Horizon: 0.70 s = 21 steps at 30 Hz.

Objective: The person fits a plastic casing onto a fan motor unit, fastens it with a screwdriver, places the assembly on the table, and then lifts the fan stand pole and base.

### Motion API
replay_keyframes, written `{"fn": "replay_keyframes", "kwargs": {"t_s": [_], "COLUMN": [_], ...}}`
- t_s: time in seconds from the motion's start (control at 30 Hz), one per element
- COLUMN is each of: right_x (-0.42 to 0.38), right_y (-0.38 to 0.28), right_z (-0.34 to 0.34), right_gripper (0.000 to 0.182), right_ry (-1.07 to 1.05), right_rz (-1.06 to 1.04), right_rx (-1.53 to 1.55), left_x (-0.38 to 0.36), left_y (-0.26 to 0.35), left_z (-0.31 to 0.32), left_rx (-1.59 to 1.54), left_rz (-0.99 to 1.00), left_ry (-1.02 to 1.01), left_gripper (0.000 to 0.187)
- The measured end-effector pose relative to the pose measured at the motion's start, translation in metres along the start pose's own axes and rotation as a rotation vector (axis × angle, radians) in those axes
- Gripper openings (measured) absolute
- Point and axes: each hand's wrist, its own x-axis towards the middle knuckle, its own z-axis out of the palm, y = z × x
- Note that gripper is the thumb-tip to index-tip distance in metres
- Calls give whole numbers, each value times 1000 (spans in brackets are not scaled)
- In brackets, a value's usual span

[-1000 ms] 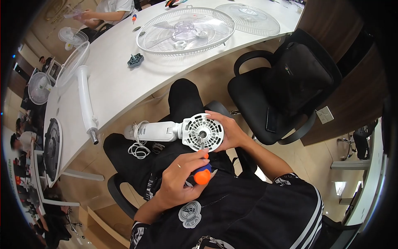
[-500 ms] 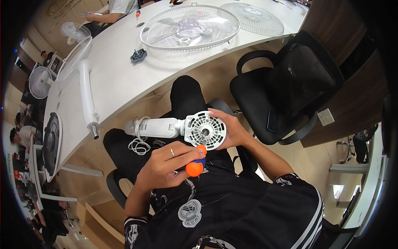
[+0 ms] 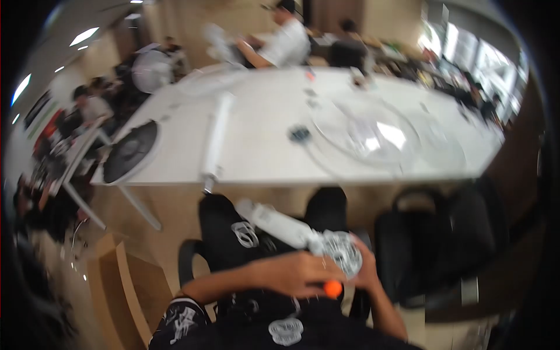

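Note:
My left hand [image 3: 297, 274] is closed around a screwdriver, whose round orange handle end [image 3: 333, 289] sticks out below the fingers. Its shaft and tip are hidden behind the hand. On the right side, my right hand [image 3: 366, 265] grips the white fan motor housing [image 3: 344, 252], a round slotted part turned towards me. From the housing a white fan body [image 3: 280, 226] runs up and left across my lap. A coiled white cord [image 3: 245, 234] rests on my left thigh. Motion blurs the view.
On the white table [image 3: 262, 157] ahead are a white pole [image 3: 218, 137], a dark round fan part [image 3: 133, 151], a dark knob [image 3: 300, 134] and a clear fan grille [image 3: 364, 131]. A black chair [image 3: 408, 251] stands right, a cardboard box [image 3: 119, 291] left. Across the table sits a person [image 3: 286, 44].
The head camera has tilted up, showing more of the room, and the scene has blurred. My left hand still holds the screwdriver at the motor housing, my right hand still holds the housing.

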Motion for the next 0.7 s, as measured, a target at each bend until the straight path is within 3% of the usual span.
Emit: {"fn": "replay_keyframes", "kwargs": {"t_s": [0.03, 0.07, 0.1, 0.13, 0.23, 0.27, 0.3, 0.4, 0.53, 0.6, 0.67, 0.7], "right_x": [-2, 18, 18, 16, 16, 26, 32, 2, -4, -2, -8, -9], "right_y": [18, -39, -39, -39, -35, -30, -26, -27, -10, -36, -15, -14], "right_z": [5, 14, 12, 9, -3, 29, 39, -3, -6, -10, -12, -13], "right_gripper": [101, 77, 77, 79, 85, 85, 86, 90, 103, 76, 107, 102], "right_ry": [17, -32, -74, -102, -181, -179, -155, 24, 85, 157, 96, 89], "right_rz": [-127, 25, -91, -36, 234, 189, 91, -53, -132, -294, -229, -222], "right_rx": [115, 314, 349, 348, 453, 543, 464, 19, -58, -314, -346, -348], "left_x": [-4, -5, -8, -2, 3, 2, -9, -3, -13, -30, -62, -73], "left_y": [0, 3, 8, 15, 16, 24, 29, 22, 39, 56, 75, 94], "left_z": [4, 4, -2, 2, 3, -2, -6, 2, -25, -37, -44, -49], "left_rx": [24, 27, -8, 24, 50, 53, 77, 22, 107, -27, -53, -113], "left_rz": [24, 26, -40, -68, -47, -21, -45, -50, -163, -322, -419, -469], "left_ry": [26, 30, -77, 13, 60, 62, -2, 82, 118, 215, 381, 426], "left_gripper": [48, 47, 52, 39, 40, 40, 40, 36, 33, 33, 35, 37]}}
